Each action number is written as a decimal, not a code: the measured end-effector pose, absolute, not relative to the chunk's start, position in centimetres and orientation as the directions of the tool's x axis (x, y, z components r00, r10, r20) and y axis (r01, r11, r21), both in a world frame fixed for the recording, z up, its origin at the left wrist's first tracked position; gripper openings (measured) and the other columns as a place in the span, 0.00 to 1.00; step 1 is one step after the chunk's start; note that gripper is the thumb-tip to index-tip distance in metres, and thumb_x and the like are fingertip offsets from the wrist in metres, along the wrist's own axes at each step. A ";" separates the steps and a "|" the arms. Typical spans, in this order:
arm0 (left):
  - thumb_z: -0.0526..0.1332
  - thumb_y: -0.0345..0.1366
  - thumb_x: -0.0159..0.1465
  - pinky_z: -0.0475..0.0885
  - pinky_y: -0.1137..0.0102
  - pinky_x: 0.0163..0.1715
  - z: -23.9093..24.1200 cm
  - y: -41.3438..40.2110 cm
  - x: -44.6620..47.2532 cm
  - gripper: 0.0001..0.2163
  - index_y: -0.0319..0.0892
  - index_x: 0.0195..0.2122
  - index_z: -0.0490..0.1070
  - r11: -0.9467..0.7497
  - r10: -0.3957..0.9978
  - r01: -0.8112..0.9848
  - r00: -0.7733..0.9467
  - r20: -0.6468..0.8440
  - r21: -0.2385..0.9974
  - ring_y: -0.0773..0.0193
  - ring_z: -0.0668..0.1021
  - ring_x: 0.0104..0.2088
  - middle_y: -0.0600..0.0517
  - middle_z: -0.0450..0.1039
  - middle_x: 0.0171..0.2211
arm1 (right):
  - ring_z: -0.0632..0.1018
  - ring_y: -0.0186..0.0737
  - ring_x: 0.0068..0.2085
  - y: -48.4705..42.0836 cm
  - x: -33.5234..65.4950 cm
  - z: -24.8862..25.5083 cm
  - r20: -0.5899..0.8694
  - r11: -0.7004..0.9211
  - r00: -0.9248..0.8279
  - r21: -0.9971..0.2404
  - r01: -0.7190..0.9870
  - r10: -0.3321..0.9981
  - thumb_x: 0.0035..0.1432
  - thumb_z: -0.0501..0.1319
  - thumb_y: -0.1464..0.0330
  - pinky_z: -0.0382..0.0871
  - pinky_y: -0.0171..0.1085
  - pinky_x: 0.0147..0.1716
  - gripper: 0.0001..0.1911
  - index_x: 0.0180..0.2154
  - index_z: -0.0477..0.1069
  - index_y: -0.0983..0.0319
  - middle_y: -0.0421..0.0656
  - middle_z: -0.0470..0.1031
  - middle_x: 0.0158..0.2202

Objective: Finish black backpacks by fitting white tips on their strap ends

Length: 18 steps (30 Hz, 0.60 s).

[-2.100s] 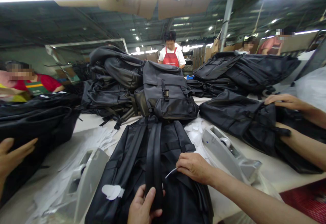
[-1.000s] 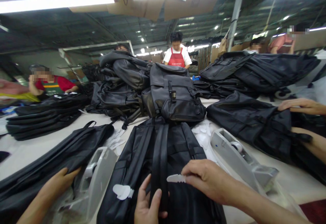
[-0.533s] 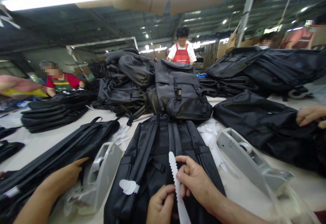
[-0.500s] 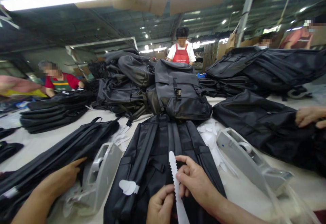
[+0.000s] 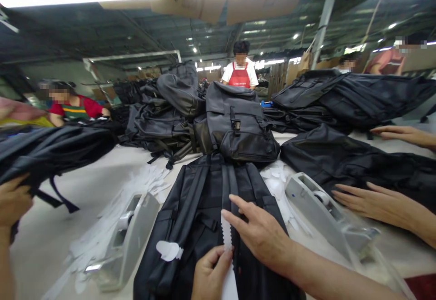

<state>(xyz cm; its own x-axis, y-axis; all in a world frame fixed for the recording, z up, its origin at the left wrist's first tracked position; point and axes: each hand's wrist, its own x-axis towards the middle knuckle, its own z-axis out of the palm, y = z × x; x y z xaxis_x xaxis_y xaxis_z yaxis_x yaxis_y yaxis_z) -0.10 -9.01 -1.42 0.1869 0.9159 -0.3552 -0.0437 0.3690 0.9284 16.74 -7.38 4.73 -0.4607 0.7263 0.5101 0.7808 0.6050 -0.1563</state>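
A black backpack [image 5: 190, 209] lies in front of me with its shoulder straps facing up. My left hand [image 5: 211, 273] pinches a white strip with a scalloped edge [image 5: 226, 236] between thumb and fingers, over the right-hand strap [image 5: 232, 184]. At the strip's upper end, my right hand [image 5: 260, 236] has its fingers stretched and apart, one fingertip touching the strip. I cannot tell whether it presses the strip down. A rounded white piece [image 5: 169, 250] sits on the left-hand strap [image 5: 190, 209].
Grey tape dispensers [image 5: 127, 241] [image 5: 323, 209] flank the backpack. White scraps [image 5: 136, 191] litter the table. A buckled black backpack [image 5: 238, 122] stands ahead among piled bags. A co-worker's hand [image 5: 15, 200] holds a bag at left; another person's hands [image 5: 378, 202] rest over a bag at right.
My right hand's fingers have spread from a pinch on the strip. At left, a co-worker has lifted a black bag off the table, baring white scraps. The right co-worker's hands have shifted.
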 end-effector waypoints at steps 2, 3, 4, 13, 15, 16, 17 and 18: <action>0.65 0.51 0.47 0.63 0.76 0.20 -1.4 -9.0 -0.2 0.19 0.37 0.28 0.74 0.331 0.929 -0.033 0.190 -0.319 0.943 0.68 0.69 0.20 0.52 0.72 0.19 | 0.68 0.45 0.48 -6.7 17.1 5.6 0.446 0.652 -0.585 0.007 0.759 0.677 0.61 0.49 0.74 0.64 0.44 0.43 0.16 0.50 0.64 0.59 0.50 0.59 0.57; 0.65 0.50 0.47 0.63 0.76 0.22 -1.4 -8.9 -0.3 0.19 0.37 0.27 0.74 0.294 0.941 -0.024 0.181 -0.285 0.955 0.68 0.70 0.21 0.52 0.72 0.19 | 0.68 0.45 0.45 -6.4 17.0 5.7 0.407 0.667 -0.619 0.032 0.744 0.671 0.61 0.50 0.72 0.63 0.43 0.41 0.12 0.45 0.67 0.61 0.50 0.65 0.52; 0.65 0.50 0.47 0.64 0.76 0.23 -1.5 -8.9 -0.3 0.18 0.37 0.25 0.74 0.262 0.951 -0.013 0.171 -0.256 0.965 0.68 0.70 0.22 0.52 0.72 0.20 | 0.69 0.44 0.42 -6.3 16.8 5.7 0.372 0.678 -0.634 0.017 0.735 0.678 0.61 0.50 0.72 0.63 0.42 0.39 0.10 0.39 0.69 0.62 0.49 0.70 0.45; 0.65 0.47 0.49 0.65 0.77 0.27 -2.0 -9.2 -0.2 0.15 0.38 0.27 0.76 0.152 0.977 -0.022 0.155 -0.147 0.988 0.67 0.71 0.26 0.53 0.74 0.23 | 0.54 0.26 0.15 -9.4 13.9 5.3 -0.464 -0.495 -0.279 -0.868 -0.048 0.841 0.56 0.50 0.61 0.44 0.29 0.15 0.15 0.22 0.60 0.62 0.34 0.57 0.15; 0.65 0.48 0.48 0.65 0.77 0.25 -2.0 -9.4 -0.1 0.16 0.38 0.28 0.75 0.188 0.971 -0.032 0.158 -0.181 0.982 0.67 0.72 0.25 0.52 0.74 0.23 | 0.55 0.24 0.15 -9.6 14.5 6.1 -0.368 -0.462 -0.299 -0.809 -0.364 0.880 0.54 0.53 0.58 0.43 0.28 0.15 0.15 0.24 0.59 0.62 0.33 0.58 0.16; 0.65 0.48 0.47 0.64 0.77 0.23 -2.1 -9.4 -0.1 0.17 0.38 0.29 0.75 0.224 0.964 -0.039 0.154 -0.216 0.974 0.67 0.71 0.23 0.52 0.74 0.22 | 0.57 0.24 0.16 -9.6 14.9 6.4 -0.298 -0.376 -0.236 -0.815 -0.441 0.925 0.53 0.54 0.57 0.44 0.27 0.15 0.15 0.24 0.59 0.62 0.33 0.59 0.17; 0.66 0.49 0.46 0.63 0.77 0.20 -2.1 -9.4 -0.1 0.18 0.38 0.29 0.75 0.267 0.955 -0.048 0.150 -0.258 0.962 0.68 0.71 0.21 0.52 0.73 0.20 | 0.58 0.25 0.16 -9.5 15.4 6.5 -0.248 -0.292 -0.156 -0.845 -0.447 0.956 0.53 0.55 0.57 0.45 0.27 0.15 0.16 0.24 0.60 0.62 0.34 0.60 0.17; 0.66 0.50 0.46 0.62 0.77 0.18 -2.1 -9.4 -0.1 0.19 0.38 0.29 0.74 0.309 0.943 -0.059 0.146 -0.298 0.949 0.68 0.69 0.19 0.53 0.72 0.19 | 0.60 0.25 0.17 -9.3 15.8 6.5 -0.215 -0.232 -0.087 -0.892 -0.388 0.973 0.53 0.55 0.57 0.46 0.27 0.15 0.16 0.24 0.61 0.63 0.34 0.61 0.17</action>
<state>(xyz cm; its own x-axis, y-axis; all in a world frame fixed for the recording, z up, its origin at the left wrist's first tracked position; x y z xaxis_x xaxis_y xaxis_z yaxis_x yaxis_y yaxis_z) -0.10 -9.44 -2.11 0.1462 0.9434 -0.2975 -0.0595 0.3086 0.9493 15.80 -9.29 6.46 -0.0866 0.9727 -0.2153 -0.3880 -0.2319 -0.8920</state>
